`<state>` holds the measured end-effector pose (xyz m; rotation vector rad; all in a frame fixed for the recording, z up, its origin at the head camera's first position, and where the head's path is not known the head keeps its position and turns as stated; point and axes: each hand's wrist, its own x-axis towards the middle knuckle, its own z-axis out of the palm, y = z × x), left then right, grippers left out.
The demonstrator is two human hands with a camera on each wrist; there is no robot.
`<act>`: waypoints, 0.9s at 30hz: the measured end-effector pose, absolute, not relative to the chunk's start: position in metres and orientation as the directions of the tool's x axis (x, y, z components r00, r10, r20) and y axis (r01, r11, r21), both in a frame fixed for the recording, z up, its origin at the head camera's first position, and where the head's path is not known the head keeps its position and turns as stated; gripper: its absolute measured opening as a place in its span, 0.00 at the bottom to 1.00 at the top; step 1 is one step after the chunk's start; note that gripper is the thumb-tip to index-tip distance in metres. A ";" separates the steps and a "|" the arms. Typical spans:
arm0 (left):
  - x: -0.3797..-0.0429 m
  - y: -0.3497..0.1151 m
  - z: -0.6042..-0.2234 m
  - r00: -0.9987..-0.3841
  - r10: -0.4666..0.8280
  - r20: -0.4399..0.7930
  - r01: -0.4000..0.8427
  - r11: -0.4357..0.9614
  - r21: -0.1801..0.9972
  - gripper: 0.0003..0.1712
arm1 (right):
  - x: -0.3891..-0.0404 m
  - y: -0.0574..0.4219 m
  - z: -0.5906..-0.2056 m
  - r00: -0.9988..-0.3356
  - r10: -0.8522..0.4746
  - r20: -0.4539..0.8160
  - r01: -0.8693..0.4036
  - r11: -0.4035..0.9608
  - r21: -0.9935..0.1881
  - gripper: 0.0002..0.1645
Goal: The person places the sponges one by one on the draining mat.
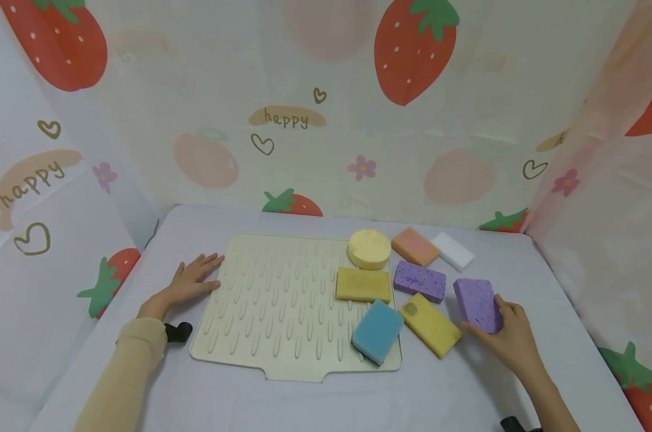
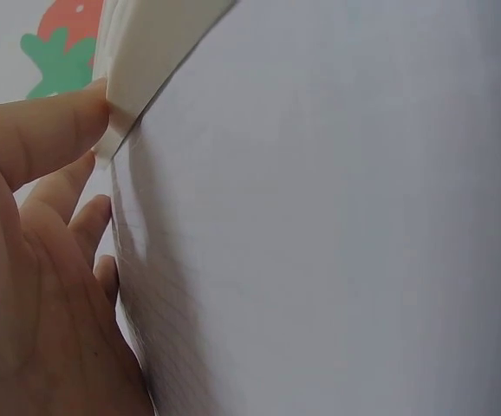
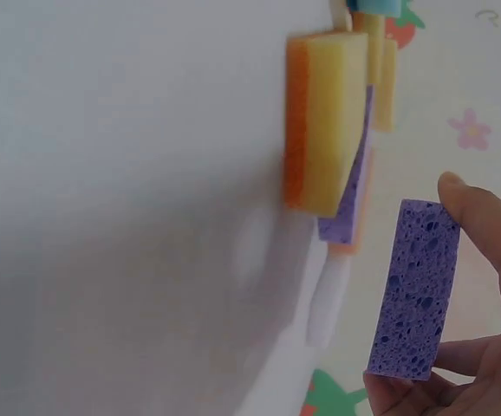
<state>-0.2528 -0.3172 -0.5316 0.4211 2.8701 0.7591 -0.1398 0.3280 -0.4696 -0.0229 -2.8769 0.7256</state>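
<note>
My right hand (image 1: 511, 336) grips a purple sponge (image 1: 478, 305) by its edges, thumb on one side and fingers on the other. In the right wrist view the sponge (image 3: 413, 290) shows its pored side and is raised off the table. Fingers spread, my left hand (image 1: 192, 281) rests at the left edge of a cream ribbed mat (image 1: 283, 300); in the left wrist view its fingertips touch the mat's edge (image 2: 146, 65). On the mat's right side lie a round yellow sponge (image 1: 369, 249), a yellow rectangular sponge (image 1: 363, 285) and a blue sponge (image 1: 377, 332).
Right of the mat lie another purple sponge (image 1: 420, 281), a yellow sponge (image 1: 430, 324) with an orange layer, an orange sponge (image 1: 415, 246) and a white block (image 1: 452, 251). A strawberry-printed curtain (image 1: 304, 162) encloses the white table (image 1: 223, 396) at the back and sides.
</note>
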 end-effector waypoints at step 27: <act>-0.251 -0.314 -0.528 -0.953 0.292 -0.079 0.214 0.837 0.504 0.40 | -0.192 0.263 -0.456 -0.992 -0.082 0.092 -0.118 0.847 -0.519 0.60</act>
